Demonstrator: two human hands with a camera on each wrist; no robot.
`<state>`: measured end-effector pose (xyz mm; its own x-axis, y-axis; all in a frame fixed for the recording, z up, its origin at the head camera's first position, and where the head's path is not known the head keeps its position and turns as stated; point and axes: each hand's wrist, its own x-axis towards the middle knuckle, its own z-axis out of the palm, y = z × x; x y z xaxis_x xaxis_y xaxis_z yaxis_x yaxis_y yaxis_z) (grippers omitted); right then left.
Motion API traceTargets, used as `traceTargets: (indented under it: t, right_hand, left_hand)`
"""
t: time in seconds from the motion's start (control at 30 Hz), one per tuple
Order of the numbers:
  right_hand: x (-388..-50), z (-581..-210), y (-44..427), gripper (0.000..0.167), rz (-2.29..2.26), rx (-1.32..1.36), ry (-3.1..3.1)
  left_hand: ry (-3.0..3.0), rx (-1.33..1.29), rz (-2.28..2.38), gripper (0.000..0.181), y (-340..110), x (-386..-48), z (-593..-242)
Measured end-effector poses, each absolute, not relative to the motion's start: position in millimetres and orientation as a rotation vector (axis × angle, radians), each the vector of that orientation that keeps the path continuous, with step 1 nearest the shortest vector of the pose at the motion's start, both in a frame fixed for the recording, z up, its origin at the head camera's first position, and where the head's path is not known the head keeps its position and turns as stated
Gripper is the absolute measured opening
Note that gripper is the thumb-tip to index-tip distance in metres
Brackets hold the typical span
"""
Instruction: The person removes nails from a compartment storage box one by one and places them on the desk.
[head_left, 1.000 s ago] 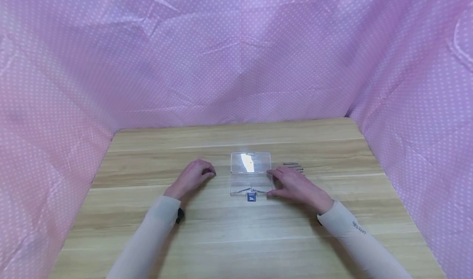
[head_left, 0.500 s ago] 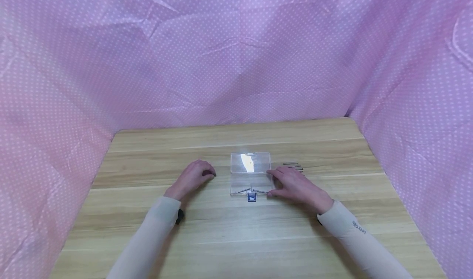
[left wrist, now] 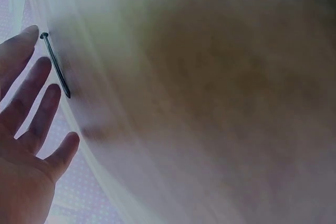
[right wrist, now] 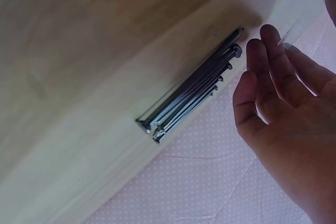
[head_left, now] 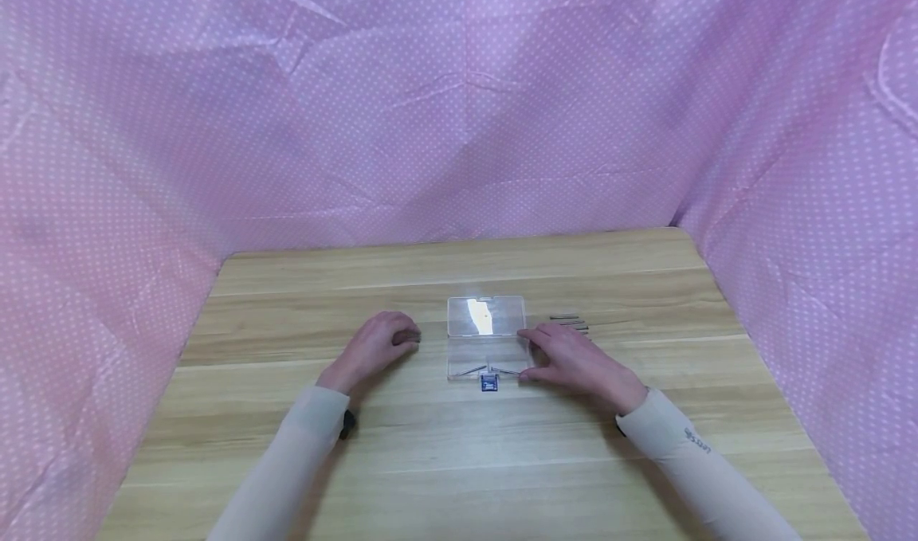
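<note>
A clear plastic box [head_left: 466, 351] lies with its lid [head_left: 505, 315] laid back in the head view. Two nails lie slantwise in its front part, one a left nail [head_left: 470, 370] and one a right nail [head_left: 506, 371]. My right hand [head_left: 577, 362] holds the box's right end between thumb and fingers. To the left, my left hand [head_left: 374, 350] is low over the table, its fingers spread. Beside its fingertips lies a single nail [left wrist: 55, 66] in the left wrist view; whether they touch it is hard to tell. The left thumb is hidden there.
Several loose nails [right wrist: 191, 85] lie side by side just beyond my right hand. A small blue-and-white label [head_left: 489, 382] sits at the box's front edge. Pink dotted cloth [head_left: 459, 127] walls in the wooden table [head_left: 459, 461] at the back and sides.
My left fingers and thumb have parted slightly. The right hand has stayed at the box, and the box and nails look the same.
</note>
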<state>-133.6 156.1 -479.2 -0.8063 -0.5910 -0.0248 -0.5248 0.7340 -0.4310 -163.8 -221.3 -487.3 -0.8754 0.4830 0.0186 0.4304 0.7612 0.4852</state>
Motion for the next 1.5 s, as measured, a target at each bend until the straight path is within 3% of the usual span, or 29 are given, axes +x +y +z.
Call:
traceTargets:
  t: [0.33, 0.7, 1.5]
  right_hand:
    - [-135, -479, 157, 0.074, -0.615, -0.884, 2.76]
    - [-135, -478, 156, 0.076, -0.604, -0.859, 2.746]
    - [-134, -478, 158, 0.076, -0.609, -0.853, 2.738]
  left_hand:
    - [2.872, 0.632, 0.868, 0.059, -210, -151, -481]
    - [2.766, 0.535, 0.866, 0.079, -176, -130, -470]
    - [2.828, 0.631, 0.629, 0.079, -163, -121, -480]
